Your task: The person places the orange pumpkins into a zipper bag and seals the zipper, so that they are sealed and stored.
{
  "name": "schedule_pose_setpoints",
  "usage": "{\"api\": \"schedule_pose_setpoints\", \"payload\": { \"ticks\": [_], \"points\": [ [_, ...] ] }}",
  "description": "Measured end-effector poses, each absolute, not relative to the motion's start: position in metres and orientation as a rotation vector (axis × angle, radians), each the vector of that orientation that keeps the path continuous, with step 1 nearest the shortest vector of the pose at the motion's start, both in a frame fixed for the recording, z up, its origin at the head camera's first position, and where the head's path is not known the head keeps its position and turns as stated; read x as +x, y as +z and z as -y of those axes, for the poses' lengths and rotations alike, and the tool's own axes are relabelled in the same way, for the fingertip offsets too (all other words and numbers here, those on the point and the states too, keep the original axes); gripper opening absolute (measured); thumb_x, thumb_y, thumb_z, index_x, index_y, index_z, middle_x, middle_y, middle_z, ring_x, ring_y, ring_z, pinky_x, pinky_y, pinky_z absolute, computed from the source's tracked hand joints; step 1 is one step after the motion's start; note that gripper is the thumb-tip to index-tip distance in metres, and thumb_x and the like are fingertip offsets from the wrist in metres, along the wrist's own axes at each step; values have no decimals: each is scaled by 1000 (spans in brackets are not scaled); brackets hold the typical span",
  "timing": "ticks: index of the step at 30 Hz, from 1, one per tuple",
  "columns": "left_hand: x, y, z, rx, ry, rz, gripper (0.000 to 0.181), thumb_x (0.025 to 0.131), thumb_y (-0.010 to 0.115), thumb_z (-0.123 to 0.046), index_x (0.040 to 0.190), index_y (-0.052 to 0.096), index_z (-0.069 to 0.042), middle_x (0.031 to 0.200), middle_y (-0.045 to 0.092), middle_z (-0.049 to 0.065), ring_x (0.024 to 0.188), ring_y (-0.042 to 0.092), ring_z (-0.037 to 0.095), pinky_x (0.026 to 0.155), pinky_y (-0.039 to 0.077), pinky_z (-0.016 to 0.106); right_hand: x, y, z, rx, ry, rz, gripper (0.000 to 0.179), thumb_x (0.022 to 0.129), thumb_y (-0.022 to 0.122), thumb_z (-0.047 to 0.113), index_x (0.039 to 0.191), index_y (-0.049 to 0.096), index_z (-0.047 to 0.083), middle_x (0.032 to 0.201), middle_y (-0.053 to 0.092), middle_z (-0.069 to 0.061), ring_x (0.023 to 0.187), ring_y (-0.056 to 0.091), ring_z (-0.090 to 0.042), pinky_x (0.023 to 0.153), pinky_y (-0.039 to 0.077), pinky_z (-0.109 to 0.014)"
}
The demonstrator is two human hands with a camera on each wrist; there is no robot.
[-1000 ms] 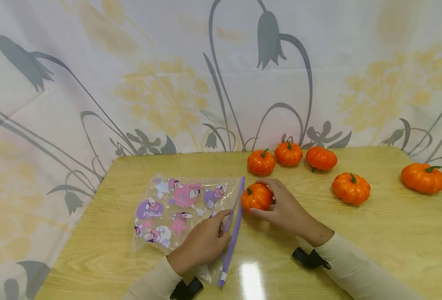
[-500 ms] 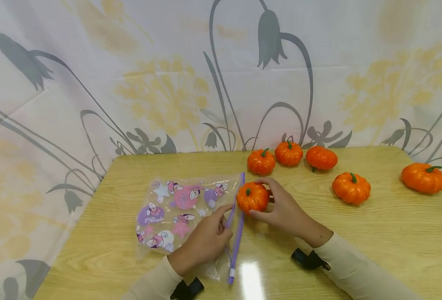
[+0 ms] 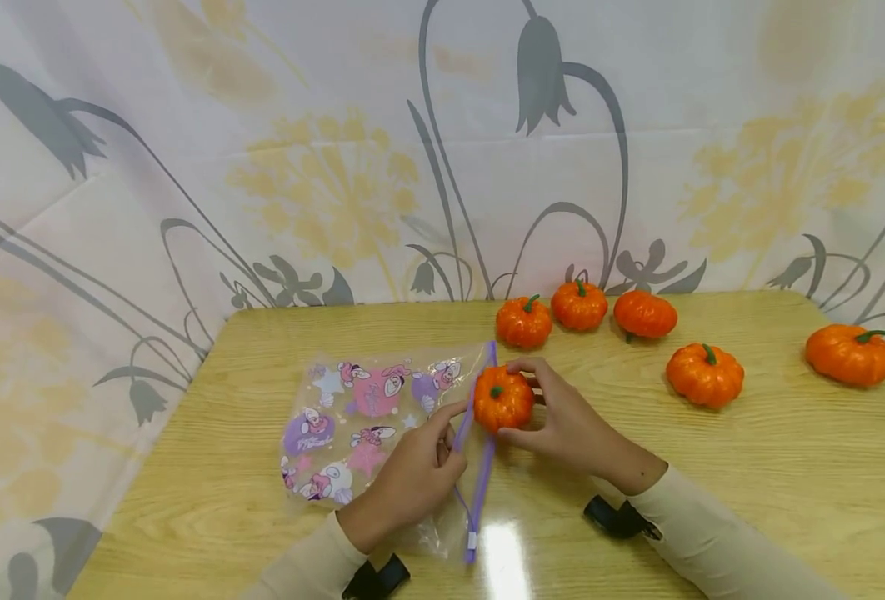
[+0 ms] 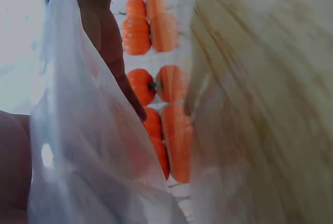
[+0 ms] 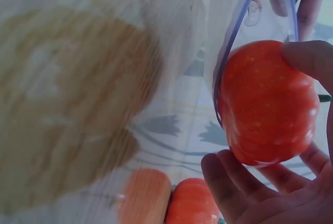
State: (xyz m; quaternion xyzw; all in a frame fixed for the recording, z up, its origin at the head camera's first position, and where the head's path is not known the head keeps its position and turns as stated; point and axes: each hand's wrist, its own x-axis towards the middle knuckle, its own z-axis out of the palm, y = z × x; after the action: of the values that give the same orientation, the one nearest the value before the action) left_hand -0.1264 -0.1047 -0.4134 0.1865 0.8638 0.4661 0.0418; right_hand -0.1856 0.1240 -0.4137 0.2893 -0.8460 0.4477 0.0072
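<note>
Just eased the orange pumpkin (image 3: 502,402) leftward between the 2 purple lips (image 3: 482,493) of the clear bag (image 3: 377,392), clamping it in the right hand (image 3: 558,417), pinching 1 lip with the left hand (image 3: 416,473), so now starting inside.

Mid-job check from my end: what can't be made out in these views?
- Head: part of the plastic bag's print, covered by the left hand.
- Head: the bag's lettering, too small and blurred to read.
- Head: some fingertips of the right hand, hidden behind the held pumpkin.
- Right wrist: much of the left hand, cut off at the upper right corner.
- Left wrist: whatever lies behind the bag's cloudy film, blurred by it.
</note>
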Motion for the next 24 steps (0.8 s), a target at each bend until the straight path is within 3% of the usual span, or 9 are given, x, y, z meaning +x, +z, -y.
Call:
{"api": "schedule_pose_setpoints", "payload": {
  "ticks": [8,15,24],
  "points": [
    [-124,-412,104,616,1473,-2605,63,89,52,-3,150,41,-9,83,55,-5,56,39,0,49,38,17,-185,-416,-125,998,1394,2651,77,78,84,11,140,38,6,140,52,-18,125,58,-38,98,52,-50],
    [-122,-411,102,652,1492,-2587,64,89,52,-2,151,41,-10,85,55,-4,57,40,-1,49,40,18,-184,-417,-127,1005,1445,2707,74,81,83,16,139,36,10,141,50,-19,115,64,-36,90,58,-40],
    [-119,-410,99,666,1526,-2555,64,90,53,-1,151,41,-12,85,54,-5,56,39,-1,48,38,17,-185,-419,-126,1003,1507,2740,70,83,81,15,137,37,10,127,56,-19,102,65,-28,78,59,-28]
  ]
}}
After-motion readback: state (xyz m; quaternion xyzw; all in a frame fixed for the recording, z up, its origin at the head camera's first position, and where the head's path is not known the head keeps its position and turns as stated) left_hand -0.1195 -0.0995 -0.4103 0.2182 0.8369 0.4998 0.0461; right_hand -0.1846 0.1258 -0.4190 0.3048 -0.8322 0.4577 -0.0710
